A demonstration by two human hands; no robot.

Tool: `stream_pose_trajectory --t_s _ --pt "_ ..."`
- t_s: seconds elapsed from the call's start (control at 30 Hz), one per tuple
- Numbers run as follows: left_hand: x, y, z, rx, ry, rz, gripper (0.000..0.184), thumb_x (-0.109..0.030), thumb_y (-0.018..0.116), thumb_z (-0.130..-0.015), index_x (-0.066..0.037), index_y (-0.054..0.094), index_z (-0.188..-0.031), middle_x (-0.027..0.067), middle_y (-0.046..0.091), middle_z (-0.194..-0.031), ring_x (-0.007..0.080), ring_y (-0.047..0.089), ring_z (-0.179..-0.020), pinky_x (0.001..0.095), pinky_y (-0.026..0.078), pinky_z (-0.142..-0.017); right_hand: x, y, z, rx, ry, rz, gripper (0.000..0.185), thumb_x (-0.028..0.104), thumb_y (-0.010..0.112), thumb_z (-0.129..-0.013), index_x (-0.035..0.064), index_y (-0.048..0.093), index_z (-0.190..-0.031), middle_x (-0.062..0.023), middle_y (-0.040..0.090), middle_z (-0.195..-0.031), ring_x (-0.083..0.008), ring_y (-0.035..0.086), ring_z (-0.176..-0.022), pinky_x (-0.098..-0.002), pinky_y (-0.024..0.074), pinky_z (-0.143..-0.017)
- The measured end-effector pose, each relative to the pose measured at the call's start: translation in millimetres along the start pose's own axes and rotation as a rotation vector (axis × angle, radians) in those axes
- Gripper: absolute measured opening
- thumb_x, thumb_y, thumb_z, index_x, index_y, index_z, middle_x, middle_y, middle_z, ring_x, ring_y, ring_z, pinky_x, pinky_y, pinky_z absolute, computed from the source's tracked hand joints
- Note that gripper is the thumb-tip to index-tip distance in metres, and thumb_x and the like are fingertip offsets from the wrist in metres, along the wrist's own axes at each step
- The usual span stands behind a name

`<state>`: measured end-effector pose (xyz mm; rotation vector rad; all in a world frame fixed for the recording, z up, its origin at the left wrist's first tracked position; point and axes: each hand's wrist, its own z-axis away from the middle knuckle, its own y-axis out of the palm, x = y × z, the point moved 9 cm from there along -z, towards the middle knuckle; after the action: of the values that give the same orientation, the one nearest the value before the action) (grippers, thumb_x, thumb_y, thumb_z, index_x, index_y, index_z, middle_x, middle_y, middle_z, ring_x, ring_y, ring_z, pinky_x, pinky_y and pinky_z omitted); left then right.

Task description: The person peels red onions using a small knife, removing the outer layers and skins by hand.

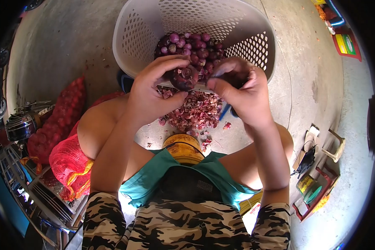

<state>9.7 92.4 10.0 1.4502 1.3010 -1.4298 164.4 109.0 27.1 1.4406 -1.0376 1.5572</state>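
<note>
My left hand (149,92) is closed around a dark red onion (184,78), gripping it between thumb and fingers above the near rim of the basket. To its right, my right hand (246,92) is curled in a pinch, thumb against fingers, apart from the onion. Whatever lies in that pinch is too dark and blurred to make out. Behind both hands stands a light grey plastic laundry basket (131,41) with purple-red onions (198,45) piled in it. Loose onion skins (196,111) lie heaped on the floor under my hands.
Between my legs is a worn yellow container (182,146). Red mesh sacks (73,160) sit by my leg at left, one full of onions (58,121). A metal rack (41,196) stands at lower left. A small stool (334,146) and a red crate (321,189) are at right.
</note>
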Motion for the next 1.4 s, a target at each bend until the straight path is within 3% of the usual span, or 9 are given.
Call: stream_pose_trajectory --t_s 0.17,0.3,0.4,0.6,0.87,1.03,1.1,1.2,1.4 --pt "6.0 -1.8 -1.1 0.0 -0.058 0.239 0.055 0.012 0.065 -0.071 -0.001 0.052 -0.123 0.0112 0.052 -0.127 0.0189 0.055 -0.112 0.0313 0.048 -0.093 2.0 32.7 13.4 0.455 -0.017 0.282 0.013 0.001 0.068 -0.075 0.0023 0.062 -0.086 -0.0093 0.067 -0.084 -0.0174 0.066 -0.076 -0.0283 0.0505 -0.065" --pt "7.6 -3.9 -1.4 0.003 -0.092 0.301 0.053 0.012 0.065 -0.074 0.0 0.051 -0.124 0.0124 0.051 -0.129 0.018 0.054 -0.112 0.0317 0.048 -0.093 -8.1 40.1 15.5 0.427 -0.066 0.691 0.027 0.01 0.074 -0.068 0.0031 0.06 -0.089 -0.0145 0.064 -0.078 -0.0343 0.063 -0.076 -0.0383 0.0497 -0.065" --pt "7.0 -3.4 -1.1 0.001 -0.097 0.302 0.054 0.012 0.065 -0.073 0.001 0.051 -0.124 0.0125 0.052 -0.128 0.018 0.054 -0.112 0.0319 0.048 -0.093 -0.8 40.3 13.9 0.292 -0.243 0.676 0.035 0.019 0.072 -0.071 0.0023 0.055 -0.096 -0.0153 0.06 -0.075 -0.0337 0.061 -0.074 -0.0441 0.0483 -0.066" --pt "5.4 -5.8 -3.3 -0.011 -0.116 0.451 0.055 0.012 0.064 -0.073 0.003 0.049 -0.125 0.0142 0.05 -0.13 0.0197 0.055 -0.112 0.0321 0.047 -0.094 -6.9 30.6 10.0 0.395 0.236 0.48 0.046 0.018 0.068 -0.076 -0.0067 0.051 -0.111 -0.0224 0.061 -0.098 -0.0346 0.061 -0.094 -0.0386 0.049 -0.08" --pt "9.4 -3.6 -1.8 0.0 -0.169 0.545 0.061 0.0 0.07 -0.072 0.004 0.045 -0.128 0.0166 0.05 -0.13 0.0221 0.052 -0.117 0.035 0.041 -0.1 -29.9 11.6 12.3 0.246 0.261 0.135 0.062 0.014 0.052 -0.085 -0.0186 0.028 -0.132 -0.0367 0.034 -0.136 -0.0384 0.034 -0.132 -0.0347 0.0239 -0.11" --pt "12.9 -2.0 -1.3 0.018 -0.19 0.569 0.063 -0.006 0.07 -0.072 0.006 0.045 -0.129 0.0176 0.05 -0.129 0.0237 0.049 -0.12 0.0367 0.036 -0.105 -37.2 8.1 9.9 0.155 0.205 0.211 0.028 0.003 0.046 -0.091 -0.0061 0.043 -0.117 -0.0094 0.055 -0.091 -0.0152 0.054 -0.086 -0.0255 0.0449 -0.077" --pt "10.6 -1.5 -2.1 0.019 -0.184 0.571 0.063 -0.006 0.068 -0.072 0.006 0.045 -0.129 0.0175 0.051 -0.129 0.0238 0.049 -0.12 0.0368 0.035 -0.105 -15.5 13.8 4.2 0.186 0.183 -0.017 0.032 0.008 0.043 -0.095 -0.0072 0.038 -0.123 -0.0184 0.058 -0.104 -0.0236 0.062 -0.097 -0.0295 0.0498 -0.085" --pt "8.7 -0.5 -2.0 0.019 -0.177 0.592 0.063 -0.003 0.066 -0.071 0.006 0.044 -0.13 0.0177 0.05 -0.129 0.0237 0.049 -0.12 0.0368 0.035 -0.105 -6.1 13.5 1.1 0.055 0.178 -0.238 0.021 0.008 0.042 -0.097 -0.0002 0.04 -0.116 -0.0086 0.056 -0.088 -0.0132 0.06 -0.075 -0.0235 0.0507 -0.065" --pt "9.0 -3.5 -1.6 0.029 -0.112 0.634 0.059 0.009 0.062 -0.073 0.006 0.045 -0.13 0.0147 0.05 -0.129 0.0216 0.052 -0.116 0.0345 0.041 -0.1 -16.5 20.6 5.9 0.136 0.157 -0.082 0.021 0.009 0.042 -0.097 0.001 0.042 -0.117 -0.0072 0.055 -0.084 -0.0118 0.053 -0.062 -0.026 0.0462 -0.06"
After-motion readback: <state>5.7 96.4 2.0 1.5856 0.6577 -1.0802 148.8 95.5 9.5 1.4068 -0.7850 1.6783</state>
